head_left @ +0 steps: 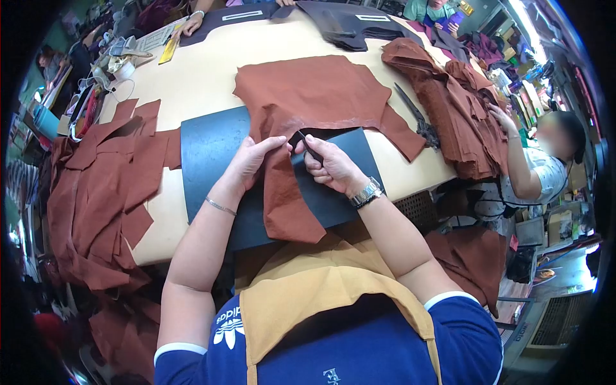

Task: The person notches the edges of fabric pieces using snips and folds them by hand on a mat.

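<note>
A large reddish-brown piece of leather (308, 86) lies across the table and over a dark cutting mat (215, 151). My left hand (251, 159) pinches its near edge, where a flap hangs down toward me over the mat. In my right hand (332, 168) is a small black knife-like tool (312, 153), its tip at the leather's edge close to my left fingertips. The tip is partly hidden by the leather and fingers. Both hands are close together above the mat.
Brown leather pieces are heaped at left (106, 186) and right (449, 115). Large scissors (414, 112) lie right of my leather. Dark panels (350, 22) and a yellow ruler (169, 50) lie at the far side. A co-worker (539, 163) touches the right heap; other people stand across the table.
</note>
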Demonstrator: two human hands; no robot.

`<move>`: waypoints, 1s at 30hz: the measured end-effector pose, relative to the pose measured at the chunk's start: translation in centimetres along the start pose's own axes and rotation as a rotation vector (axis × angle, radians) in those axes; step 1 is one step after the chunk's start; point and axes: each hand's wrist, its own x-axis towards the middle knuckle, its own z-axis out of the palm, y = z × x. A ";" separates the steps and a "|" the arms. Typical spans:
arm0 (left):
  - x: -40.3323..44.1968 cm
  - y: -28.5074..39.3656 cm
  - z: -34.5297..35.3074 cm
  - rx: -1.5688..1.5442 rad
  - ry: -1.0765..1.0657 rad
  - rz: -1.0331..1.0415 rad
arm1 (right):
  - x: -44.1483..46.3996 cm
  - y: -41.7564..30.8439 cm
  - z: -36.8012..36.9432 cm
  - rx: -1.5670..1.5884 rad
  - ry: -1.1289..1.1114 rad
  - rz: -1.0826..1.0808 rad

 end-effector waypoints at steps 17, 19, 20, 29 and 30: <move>1.2 -1.3 -0.8 0.191 -0.052 0.157 | -0.6 0.2 0.2 -0.081 0.071 -0.040; 0.5 -0.8 -0.7 0.109 0.033 0.139 | -1.5 0.1 0.9 -0.358 0.166 -0.278; -0.2 -0.3 -0.1 0.104 0.104 0.148 | -1.7 0.4 1.1 -0.580 0.242 -0.508; -12.8 -2.8 -5.2 0.574 0.384 0.473 | 2.5 -0.7 -2.3 -1.510 0.600 -0.743; -14.8 -3.4 -5.5 0.656 0.455 0.539 | 3.3 -0.1 -1.5 -1.496 0.560 -0.763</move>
